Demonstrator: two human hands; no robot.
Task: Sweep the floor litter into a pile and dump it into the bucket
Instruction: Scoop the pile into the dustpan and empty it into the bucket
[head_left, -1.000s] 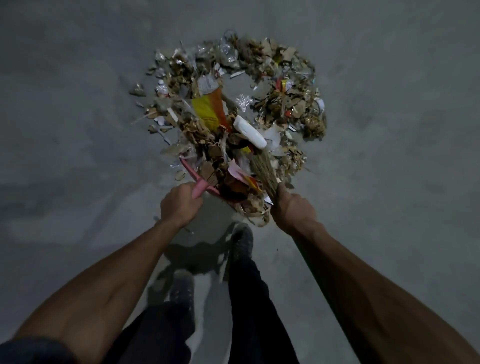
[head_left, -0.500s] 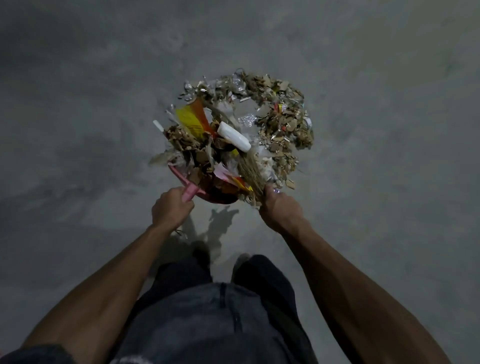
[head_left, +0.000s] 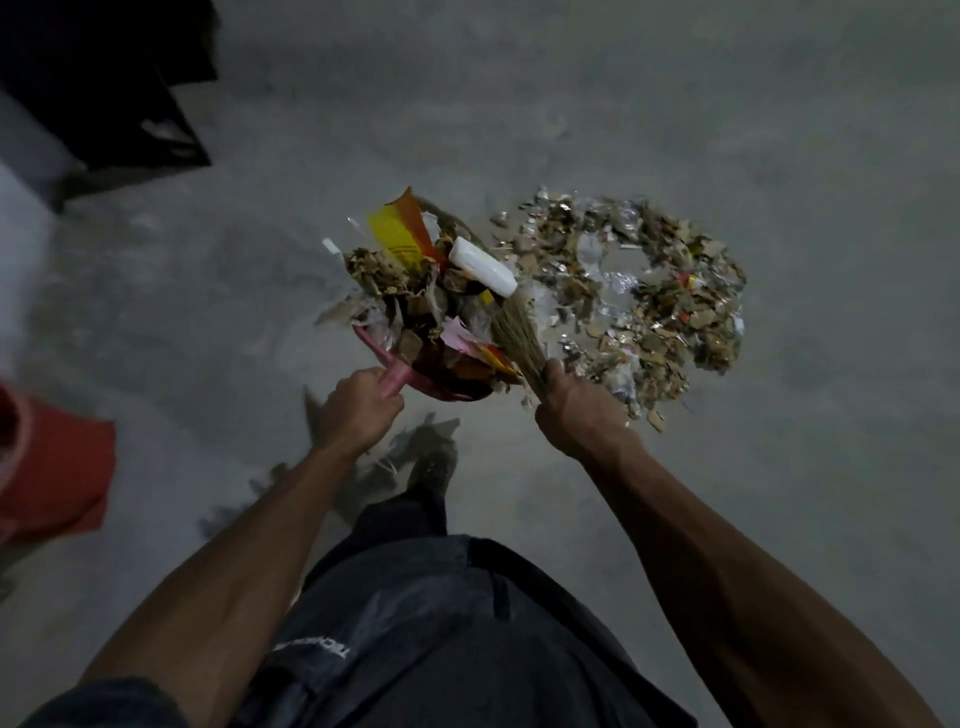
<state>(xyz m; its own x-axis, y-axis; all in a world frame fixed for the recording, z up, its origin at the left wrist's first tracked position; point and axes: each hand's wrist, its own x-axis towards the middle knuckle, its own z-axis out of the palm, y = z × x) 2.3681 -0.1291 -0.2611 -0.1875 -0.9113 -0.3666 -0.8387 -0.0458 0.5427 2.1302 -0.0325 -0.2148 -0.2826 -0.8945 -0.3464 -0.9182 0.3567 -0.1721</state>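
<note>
My left hand (head_left: 361, 402) has a closed grip around the pink handle of the dustpan (head_left: 415, 374), fingers curled fully round it, and the pan hangs clear of the concrete floor (head_left: 675, 104), casting its shadow below by my shoe (head_left: 431, 467). The pan is heaped: a yellow and orange wrapper (head_left: 397, 236) stands up at its 12 o'clock edge, a white tube-like piece (head_left: 482, 266) lies across the top toward 2 o'clock, and brown scraps and crumpled paper fill the rest. My right hand (head_left: 576, 410) has a closed grip on the straw hand broom (head_left: 517, 332), fist wrapped round the bundled end, bristles fanning up toward 11 o'clock and pressing against the load at the pan's right side. The litter pile (head_left: 649, 291) left on the floor lies at 2 o'clock from my right hand, a loose ring of cardboard bits, foil and plastic with a barer patch in its middle. A red bucket (head_left: 52, 467) sits at 9 o'clock, cut by the frame's left edge, well apart from the pan. A dark box-like object (head_left: 104, 78) stands at 10 o'clock in the far corner.
</note>
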